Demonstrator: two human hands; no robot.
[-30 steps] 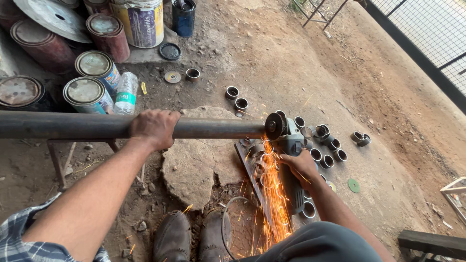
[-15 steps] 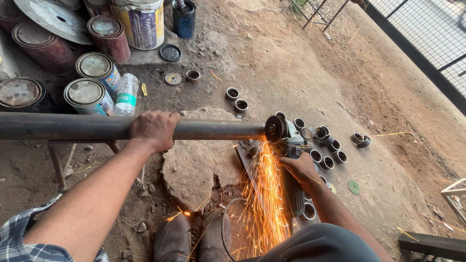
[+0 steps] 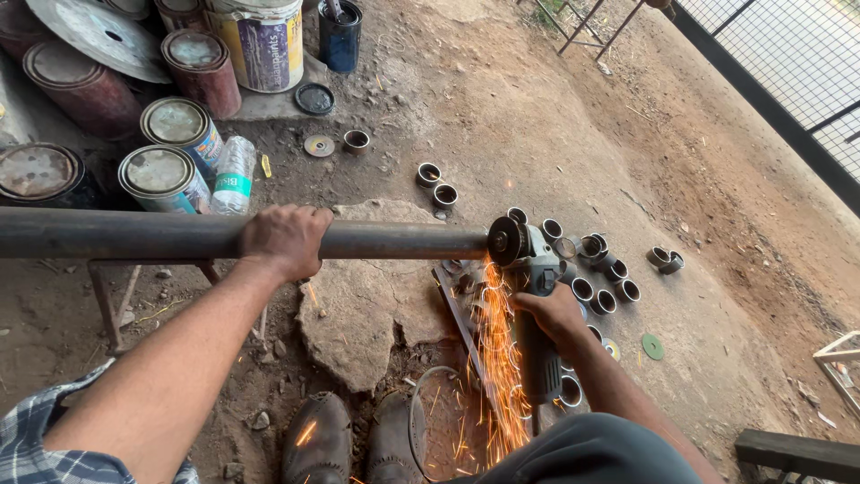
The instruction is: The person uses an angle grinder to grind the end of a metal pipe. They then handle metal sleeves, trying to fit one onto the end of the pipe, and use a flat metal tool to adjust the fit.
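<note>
Over dirt floor [image 3: 537, 116], left hand [image 3: 285, 240] clenched around pipe [image 3: 134, 235]

A long pipe [image 3: 179, 237] is lying crosswise over a metal stand [image 3: 112, 296], its end reaching to the middle. The left hand [image 3: 285, 240] is sitting on top of the pipe, and the angle grinder [image 3: 528, 296] in the right hand [image 3: 555, 314] is meeting the pipe's end from the right. Sparks [image 3: 497, 358] are falling below the cut, onto ground just right of two shoes [image 3: 354, 439]. Cut rings [image 3: 600, 287] are lying to the right of the grinder, paint cans [image 3: 170, 134] behind the pipe at left.
</note>
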